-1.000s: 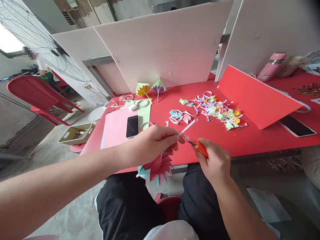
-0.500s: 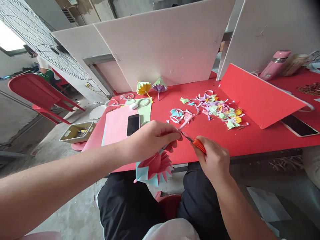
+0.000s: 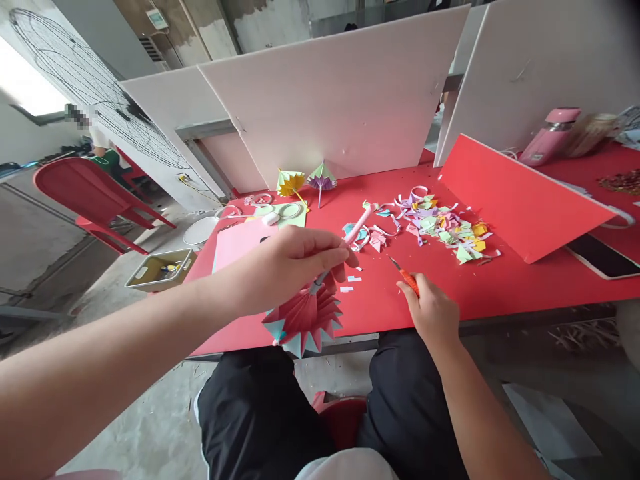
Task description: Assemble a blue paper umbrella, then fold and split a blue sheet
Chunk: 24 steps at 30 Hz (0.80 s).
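Note:
Pinched in my left hand (image 3: 310, 263) is a paper umbrella (image 3: 307, 317), its pleated red and light-blue canopy hanging below the fingers. The pink end of its stick (image 3: 357, 225) pokes out above them, pointing up and right. My right hand (image 3: 434, 310) is closed around an orange-handled craft knife (image 3: 409, 280), the blade directed up and left, apart from the umbrella. Small white paper bits (image 3: 350, 285) lie on the red table between the hands. Two finished-looking paper umbrellas, one yellow and green (image 3: 291, 183), one purple and green (image 3: 321, 179), stand at the back.
Colourful paper scraps (image 3: 445, 227) cover the table's middle right. A folded red board (image 3: 520, 193) stands beside them, with a phone (image 3: 603, 255) and a pink bottle (image 3: 553, 137) further right. Pink paper sheets (image 3: 235, 243) lie left. A basket (image 3: 160, 270) and red chair (image 3: 93, 187) are beyond.
The knife has drawn away from the umbrella stick, down and to the right. My left hand has shifted slightly left with the umbrella, and white paper bits now show on the table.

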Each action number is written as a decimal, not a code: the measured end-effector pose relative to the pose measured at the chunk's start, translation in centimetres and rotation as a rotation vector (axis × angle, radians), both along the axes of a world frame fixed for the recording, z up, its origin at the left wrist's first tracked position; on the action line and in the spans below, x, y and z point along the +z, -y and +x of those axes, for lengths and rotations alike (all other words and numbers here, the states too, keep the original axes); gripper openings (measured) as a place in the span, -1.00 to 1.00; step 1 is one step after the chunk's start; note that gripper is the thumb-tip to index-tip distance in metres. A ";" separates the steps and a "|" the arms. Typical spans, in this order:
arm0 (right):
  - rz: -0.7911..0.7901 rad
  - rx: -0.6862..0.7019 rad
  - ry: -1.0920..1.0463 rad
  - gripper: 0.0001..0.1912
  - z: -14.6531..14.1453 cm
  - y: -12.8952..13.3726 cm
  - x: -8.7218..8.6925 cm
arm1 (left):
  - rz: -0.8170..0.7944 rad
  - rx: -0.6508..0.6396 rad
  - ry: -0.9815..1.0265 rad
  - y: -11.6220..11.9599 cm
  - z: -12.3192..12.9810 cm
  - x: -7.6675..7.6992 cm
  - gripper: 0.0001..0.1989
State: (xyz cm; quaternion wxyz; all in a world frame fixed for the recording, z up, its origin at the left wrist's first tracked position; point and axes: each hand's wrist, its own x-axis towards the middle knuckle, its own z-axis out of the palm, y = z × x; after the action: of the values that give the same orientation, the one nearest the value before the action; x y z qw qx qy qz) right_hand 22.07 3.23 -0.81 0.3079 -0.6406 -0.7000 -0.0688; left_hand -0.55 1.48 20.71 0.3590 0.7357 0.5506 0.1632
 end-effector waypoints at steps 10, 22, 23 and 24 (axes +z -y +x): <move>-0.063 0.119 0.238 -0.61 -0.1 -4.0 -0.3 | 0.156 -0.174 -0.391 -0.9 0.0 -2.7 -0.71; 0.214 0.725 -0.030 -0.81 -5.0 -0.2 9.9 | 0.335 -0.327 -0.542 -1.0 0.5 -4.5 -0.76; 0.195 0.733 -0.043 -0.80 -5.0 -0.2 9.9 | 0.328 -0.327 -0.548 -1.0 0.5 -4.5 -0.76; 0.177 0.744 -0.069 -0.80 -4.9 -0.2 9.8 | 0.323 -0.325 -0.551 -1.0 0.5 -4.4 -0.76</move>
State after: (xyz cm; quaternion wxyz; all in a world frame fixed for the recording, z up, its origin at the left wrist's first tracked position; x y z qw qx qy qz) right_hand 17.12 3.47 9.03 0.3895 -0.3156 -0.8652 0.0092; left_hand -0.10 2.46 16.32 0.0976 0.8773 0.4697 -0.0157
